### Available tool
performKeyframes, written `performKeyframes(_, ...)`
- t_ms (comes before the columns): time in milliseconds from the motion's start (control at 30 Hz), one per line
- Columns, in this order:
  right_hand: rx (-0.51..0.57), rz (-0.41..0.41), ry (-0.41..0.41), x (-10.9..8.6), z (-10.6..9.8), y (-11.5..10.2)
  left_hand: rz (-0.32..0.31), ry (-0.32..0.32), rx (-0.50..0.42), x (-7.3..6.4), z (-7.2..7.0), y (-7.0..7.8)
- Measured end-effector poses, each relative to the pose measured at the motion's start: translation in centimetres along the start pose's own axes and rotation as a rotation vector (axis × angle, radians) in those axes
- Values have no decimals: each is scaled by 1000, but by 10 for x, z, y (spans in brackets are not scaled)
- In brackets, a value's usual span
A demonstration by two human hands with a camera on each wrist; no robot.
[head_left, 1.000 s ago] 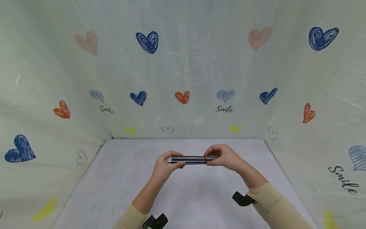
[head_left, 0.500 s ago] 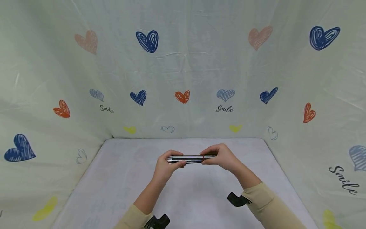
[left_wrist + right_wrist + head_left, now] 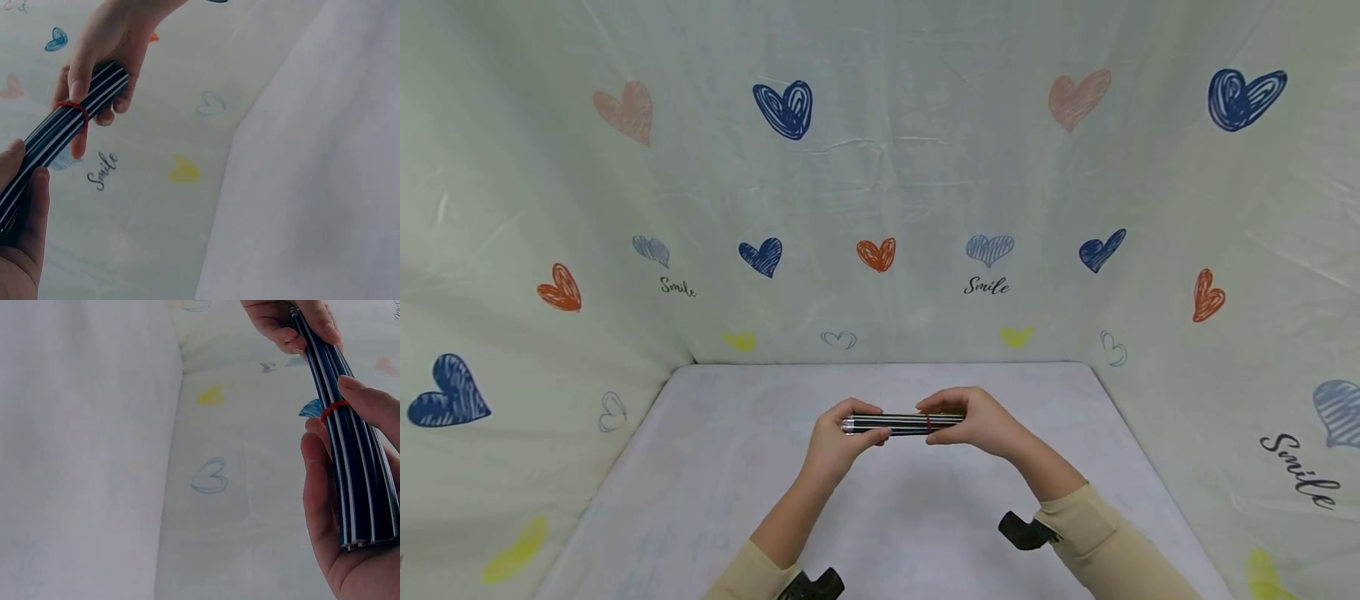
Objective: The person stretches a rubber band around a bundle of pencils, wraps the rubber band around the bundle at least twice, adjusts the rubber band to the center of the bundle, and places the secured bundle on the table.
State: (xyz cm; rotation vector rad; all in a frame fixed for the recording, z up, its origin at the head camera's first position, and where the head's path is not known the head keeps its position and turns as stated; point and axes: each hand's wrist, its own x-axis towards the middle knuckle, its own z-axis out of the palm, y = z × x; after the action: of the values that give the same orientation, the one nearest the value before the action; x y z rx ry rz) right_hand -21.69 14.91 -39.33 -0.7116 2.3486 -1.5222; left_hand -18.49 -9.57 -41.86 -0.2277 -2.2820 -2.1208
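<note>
A bundle of dark pencils with white stripes is held level above the table in the head view. A red rubber band circles it toward its right end. My left hand grips the left end, thumb on the near side and fingers on the far side. My right hand holds the right part, its fingertips close to the band. In the right wrist view the band lies by the right thumb, and flat pencil ends show near the palm. The left wrist view shows the band beside the right hand's fingers.
Below the hands spreads a white-covered table. A pale curtain printed with hearts and "Smile" encloses its back and sides. Each sleeve has a black wrist camera on it.
My right hand has shifted slightly left, its fingertips now reaching past the band. The bundle and both hands sit a little lower than half a second ago. Both hands keep their hold.
</note>
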Motion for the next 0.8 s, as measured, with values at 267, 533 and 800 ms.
performKeyframes(267, -56, -30, -62, -1, -6, -4, 2, -9, 33, 0, -8, 2)
performKeyframes(533, -277, -22, -28, 2, 0, -21, 27, -10, 98, 0, -5, 6)
performKeyframes(800, -307, -50, 48, 0, 7, -25, 35, 8, 88, -2, -2, 8)
